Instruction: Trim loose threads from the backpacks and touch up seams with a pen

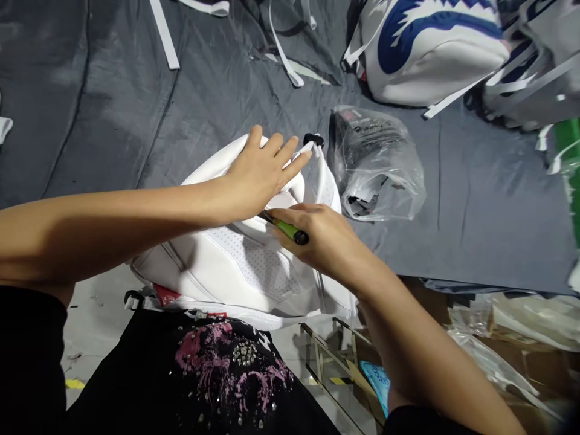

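A white backpack (254, 266) with dotted mesh panels lies at the table's front edge, partly overhanging towards my body. My left hand (263, 166) is spread on its upper side, fingers stretched out and pressing on the fabric. Just below it, my right hand (319, 232) is closed around a tool with a green and black handle (292, 232). The tool's dark, narrow front end points left and goes out of sight beside my left wrist, so its exact kind cannot be made out. A black buckle (313, 139) sits at the bag's far end.
Right of the bag lies a clear plastic bag (380, 163) with dark items inside. A white and blue backpack (435, 54) and more bags are at the back right. White straps (165, 36) lie across the grey-covered table (113, 109). Cardboard boxes (534, 368) stand below right.
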A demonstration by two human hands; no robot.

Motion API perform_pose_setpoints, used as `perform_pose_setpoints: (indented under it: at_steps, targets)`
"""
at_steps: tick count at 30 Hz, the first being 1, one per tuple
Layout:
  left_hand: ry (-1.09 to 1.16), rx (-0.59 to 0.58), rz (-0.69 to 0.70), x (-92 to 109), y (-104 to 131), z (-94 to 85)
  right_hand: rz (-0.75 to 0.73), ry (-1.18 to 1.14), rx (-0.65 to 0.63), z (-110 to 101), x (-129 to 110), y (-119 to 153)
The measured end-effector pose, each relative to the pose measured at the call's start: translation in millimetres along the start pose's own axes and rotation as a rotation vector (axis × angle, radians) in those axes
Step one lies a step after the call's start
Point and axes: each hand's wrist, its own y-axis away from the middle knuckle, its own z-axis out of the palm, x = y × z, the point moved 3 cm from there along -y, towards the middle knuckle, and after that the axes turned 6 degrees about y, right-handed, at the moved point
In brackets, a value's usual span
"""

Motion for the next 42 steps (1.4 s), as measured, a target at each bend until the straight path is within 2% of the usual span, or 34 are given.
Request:
perform_pose_setpoints:
  at_steps: [4,14,24,39,42]
  targets:
    - [-0.036,-0.009,-0.002,0,1,-1.0,0.008,0.026,-0.023,-3,-1,-1]
    - [-0.014,-0.045,-0.031,-1,2,-4.4,-0.04,-0.057,0.021,-6,-1,-1]
    - [-0.029,-0.042,-0.025,0,3,-5.6,0.027,-0.006,-0.02,-6,-4,1]
    - [-0.058,-0.06,-0.025,2,4,-10.1,0.038,-0.059,0.055,1,-3,2]
    - [-0.086,-0.061,-0.022,2,5,-11.0,0.081,-0.05,0.045,4,-4,2]
